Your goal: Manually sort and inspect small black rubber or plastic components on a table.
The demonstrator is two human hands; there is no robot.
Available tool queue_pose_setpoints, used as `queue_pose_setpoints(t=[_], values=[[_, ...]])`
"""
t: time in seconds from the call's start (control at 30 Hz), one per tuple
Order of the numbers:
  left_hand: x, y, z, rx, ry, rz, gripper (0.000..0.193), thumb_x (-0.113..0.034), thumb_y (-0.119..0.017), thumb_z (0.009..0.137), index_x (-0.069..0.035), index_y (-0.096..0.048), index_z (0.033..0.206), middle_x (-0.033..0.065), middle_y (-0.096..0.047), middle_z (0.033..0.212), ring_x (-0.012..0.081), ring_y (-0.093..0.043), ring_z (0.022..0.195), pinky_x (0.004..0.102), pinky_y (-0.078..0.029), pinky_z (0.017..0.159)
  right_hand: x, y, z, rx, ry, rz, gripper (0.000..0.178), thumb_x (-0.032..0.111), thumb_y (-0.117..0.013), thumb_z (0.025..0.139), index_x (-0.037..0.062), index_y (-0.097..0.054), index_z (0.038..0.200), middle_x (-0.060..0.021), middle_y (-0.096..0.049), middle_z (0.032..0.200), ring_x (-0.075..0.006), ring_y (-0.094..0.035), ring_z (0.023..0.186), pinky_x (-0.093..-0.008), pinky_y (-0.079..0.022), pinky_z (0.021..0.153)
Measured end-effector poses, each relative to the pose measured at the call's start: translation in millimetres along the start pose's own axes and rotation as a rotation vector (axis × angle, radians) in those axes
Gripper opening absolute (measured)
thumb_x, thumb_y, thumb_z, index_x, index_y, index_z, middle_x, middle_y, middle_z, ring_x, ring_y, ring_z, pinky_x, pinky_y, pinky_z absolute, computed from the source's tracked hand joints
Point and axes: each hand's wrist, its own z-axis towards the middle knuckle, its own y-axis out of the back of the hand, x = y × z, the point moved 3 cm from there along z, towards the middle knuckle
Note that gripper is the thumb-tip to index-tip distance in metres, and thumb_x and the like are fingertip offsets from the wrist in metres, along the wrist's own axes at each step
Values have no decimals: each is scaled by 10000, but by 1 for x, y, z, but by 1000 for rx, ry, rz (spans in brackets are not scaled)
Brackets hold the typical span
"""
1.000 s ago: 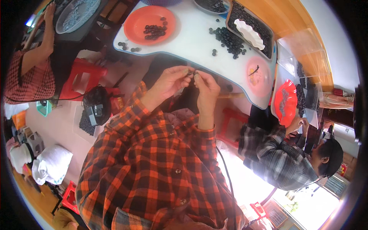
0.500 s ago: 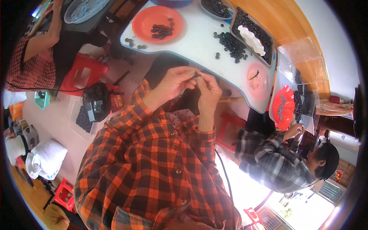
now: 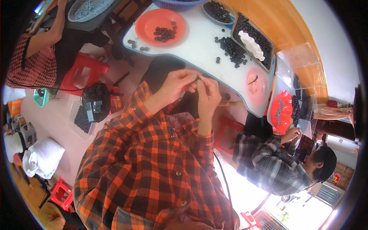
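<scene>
Both my hands meet just off the near edge of the white table (image 3: 191,42). My left hand (image 3: 178,85) and my right hand (image 3: 208,92) pinch a small dark round piece (image 3: 197,78) between their fingertips; the fingers cover most of it. On the table beyond them, an orange-red plate (image 3: 147,23) carries a small heap of black round pieces (image 3: 165,34). More black pieces (image 3: 232,50) lie loose at the right, beside a tray (image 3: 262,32) filled with them and a white wavy-edged dish (image 3: 251,45).
A pink plate (image 3: 260,86) with small bits stands at the table's right end. To the right, a person in a grey plaid shirt (image 3: 274,165) works by a red dish (image 3: 281,111). Red stools (image 3: 82,73) and a black bag (image 3: 96,101) are at left, near another person's arm (image 3: 53,38).
The view has shifted slightly, so the table and plates appear a little lower and to the right. My hands stay together at the small dark piece, fingers barely moved.
</scene>
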Motion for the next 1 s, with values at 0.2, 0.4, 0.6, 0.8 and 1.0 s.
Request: queue_pose_setpoints(t=[0.2, 0.4, 0.6, 0.8, 1.0], values=[[0, -1, -2, -46, -17, 72, 205, -112, -568, 979, 23, -639, 1116, 42, -654, 863, 89, -620, 713, 232, -536, 647, 1, -3, -1, -18, 48, -96, 152, -29, -666, 867, -2, -684, 1016, -59, -623, 943, -105, -596, 797, -222, -477, 652], [-1, 1, -2, -77, -31, 122, 203, -108, -565, 980, 24, -643, 1112, 47, -658, 873, 89, -623, 714, 234, -542, 649, -4, -4, -1, 3, -3, -65, 158, -25, -657, 878, -1, -684, 1032, -57, -630, 958, -101, -596, 810, -227, -483, 664], [-2, 5, 3, -59, 24, -23, 210, -107, -579, 968, 26, -645, 1117, 61, -664, 854, 107, -640, 699, 246, -553, 648, -17, -3, 1, 2, -182, 109, 172, -41, -629, 896, -10, -672, 1059, -30, -621, 970, -97, -585, 857, -221, -478, 748], [-3, 2, 6, 5, 31, -160, 225, -105, -575, 969, 35, -634, 1134, 71, -669, 843, 118, -651, 694, 245, -560, 651, -24, -4, 3, -33, -305, 433, 165, -43, -632, 891, -15, -685, 1045, -26, -620, 991, -99, -579, 882, -225, -475, 794], [-6, -4, 5, -6, 46, -169, 229, -110, -580, 967, 41, -632, 1131, 73, -668, 845, 116, -649, 691, 236, -558, 648, -20, -6, 5, -71, -243, 436, 164, -37, -651, 882, -11, -697, 1037, -29, -615, 996, -102, -574, 894, -238, -472, 802]])
